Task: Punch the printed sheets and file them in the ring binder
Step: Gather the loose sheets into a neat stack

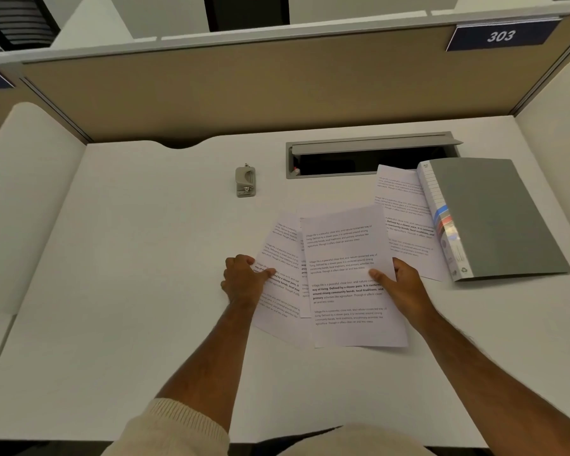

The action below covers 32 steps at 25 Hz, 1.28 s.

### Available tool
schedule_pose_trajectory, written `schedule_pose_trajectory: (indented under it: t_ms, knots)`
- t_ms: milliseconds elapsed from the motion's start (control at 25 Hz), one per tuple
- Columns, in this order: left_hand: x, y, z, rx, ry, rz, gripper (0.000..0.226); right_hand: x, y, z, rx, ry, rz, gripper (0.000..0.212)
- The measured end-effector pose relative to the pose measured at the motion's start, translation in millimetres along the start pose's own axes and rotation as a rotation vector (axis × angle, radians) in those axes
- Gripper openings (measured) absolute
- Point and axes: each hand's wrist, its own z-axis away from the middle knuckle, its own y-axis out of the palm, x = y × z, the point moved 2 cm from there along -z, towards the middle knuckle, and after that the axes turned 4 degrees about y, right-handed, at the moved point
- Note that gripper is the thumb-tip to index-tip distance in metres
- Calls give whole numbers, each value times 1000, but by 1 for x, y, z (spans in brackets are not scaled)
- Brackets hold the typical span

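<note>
**Both hands grasp loose printed sheets at mid-desk**

The left hand (244,278) grips the left edge of a tilted sheet (278,274), its thumb lying across the print and its fingers curled at the paper's edge. The right hand (400,283) holds the right edge of the top sheet (346,278), thumb pressed on the printed face, the other fingers hidden behind or under the page. The top sheet lies nearly square to the person and overlaps the tilted sheet; the edge of a further page shows between the two.

More printed pages (403,218) lie farther right, fanned out and partly tucked under the grey ring binder (494,218), which lies closed on the right side of the white desk (129,274), its labelled spine turned toward the papers. A small grey hole punch (245,181) stands alone toward the back of the desk, well apart from the sheets and left of the open cable tray (369,156) set into the surface. Behind runs a beige partition (244,87) carrying a dark plate (502,36) marked 303. Cream sleeves (178,429) are pushed up both forearms.
</note>
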Motion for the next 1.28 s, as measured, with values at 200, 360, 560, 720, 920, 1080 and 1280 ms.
schedule_pose_trajectory:
  t_ms: [200, 360, 560, 720, 920, 1080, 1280]
  knots:
    - [9, -13, 2, 66, -27, 23, 51, -3, 1, 4, -11, 8, 8, 39]
    - [15, -31, 4, 128, 42, 115, 37, -2, 6, 9, -14, 10, 7, 37]
    - [0, -60, 10, 107, 177, 80, 21, 2, 16, 16, -22, 1, -4, 35]
    - [-16, -82, 18, 47, 256, 26, 22, 6, 22, 19, -34, -9, -5, 38]
    - [-28, -111, 25, -30, 307, 24, 21, 10, 28, 24, -50, -14, -11, 36]
    - [-32, -136, 29, -94, 349, 75, 23, 13, 34, 26, -45, -26, -12, 39]
    - [-37, -164, 32, -153, 371, 180, 25, 21, 40, 27, -59, -29, -6, 43]
